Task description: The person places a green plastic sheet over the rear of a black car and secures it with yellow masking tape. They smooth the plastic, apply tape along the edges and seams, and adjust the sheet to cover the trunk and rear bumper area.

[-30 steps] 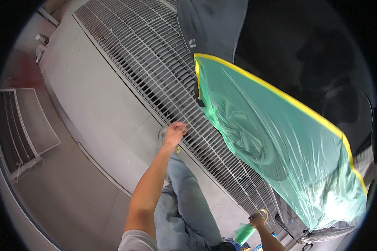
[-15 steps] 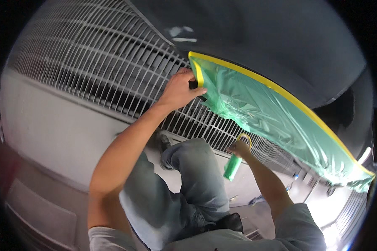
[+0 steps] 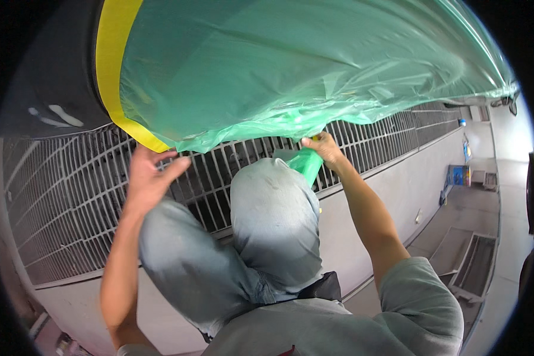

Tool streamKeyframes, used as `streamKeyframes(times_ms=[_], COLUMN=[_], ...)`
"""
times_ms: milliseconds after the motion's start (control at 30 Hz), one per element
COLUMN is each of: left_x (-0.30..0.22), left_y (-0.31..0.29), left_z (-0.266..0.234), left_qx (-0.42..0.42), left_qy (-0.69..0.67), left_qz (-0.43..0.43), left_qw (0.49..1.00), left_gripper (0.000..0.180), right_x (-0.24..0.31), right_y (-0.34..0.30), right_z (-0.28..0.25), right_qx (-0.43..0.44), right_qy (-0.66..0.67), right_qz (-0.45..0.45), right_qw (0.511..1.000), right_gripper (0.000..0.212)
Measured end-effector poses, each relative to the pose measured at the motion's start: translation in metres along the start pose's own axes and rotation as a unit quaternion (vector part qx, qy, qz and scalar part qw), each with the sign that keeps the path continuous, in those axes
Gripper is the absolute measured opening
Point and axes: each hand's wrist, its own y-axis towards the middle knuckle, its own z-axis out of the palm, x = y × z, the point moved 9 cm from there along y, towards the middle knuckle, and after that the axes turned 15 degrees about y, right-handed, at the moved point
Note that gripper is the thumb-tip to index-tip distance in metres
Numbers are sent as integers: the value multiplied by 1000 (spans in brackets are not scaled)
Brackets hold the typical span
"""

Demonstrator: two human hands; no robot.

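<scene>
A sheet of thin green masking film (image 3: 267, 65) with a yellow tape edge (image 3: 114, 65) hangs along a dark vehicle body panel (image 3: 53, 71). My left hand (image 3: 150, 181) is at the low end of the tape strip. Its thumb and fingers are apart, and some fingertips are hidden behind the tape's edge. Below the film's lower edge, my right hand (image 3: 329, 153) grips a green roll of masking film (image 3: 305, 165). A bit of yellow shows at the roll's top by the fingers. My right knee partly covers the roll's near side.
Metal floor grating (image 3: 71, 207) runs beneath the panel, bordered by a pale floor strip (image 3: 391, 166). My bent knees (image 3: 276, 207) are close under the film. Toward the right are a blue box (image 3: 458, 175) and a metal frame (image 3: 473, 267) on the floor.
My view has turned and come closer to the film. My right hand has brought the roll up near the film's lower edge. The left thumb has come away from the film.
</scene>
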Motion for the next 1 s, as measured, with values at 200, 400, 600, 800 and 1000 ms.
streamKeyframes(times_ms=[200,400,600,800,1000], left_x=[11,57,77,78,84], left_y=[6,5,-7,-7,-6], left_z=[64,35,-14,-33,-34], left_qx=[15,-57,-70,-88,-125], left_qy=[3,30,9,0,82], left_qz=[-1,-23,-52,-76,-94], left_qw=[1000,998,996,993,984], left_gripper=[34,22,17,19,18], right_x=[-5,-3,-34,-17,6], right_y=[-5,6,10,18,4], right_z=[-5,-12,-6,12,26], right_qx=[-59,-87,-33,104,236], right_qy=[214,52,222,319,299], right_qz=[2,-55,30,3,-23], right_qw=[975,993,974,942,924], right_gripper=[44,25,70,43,66])
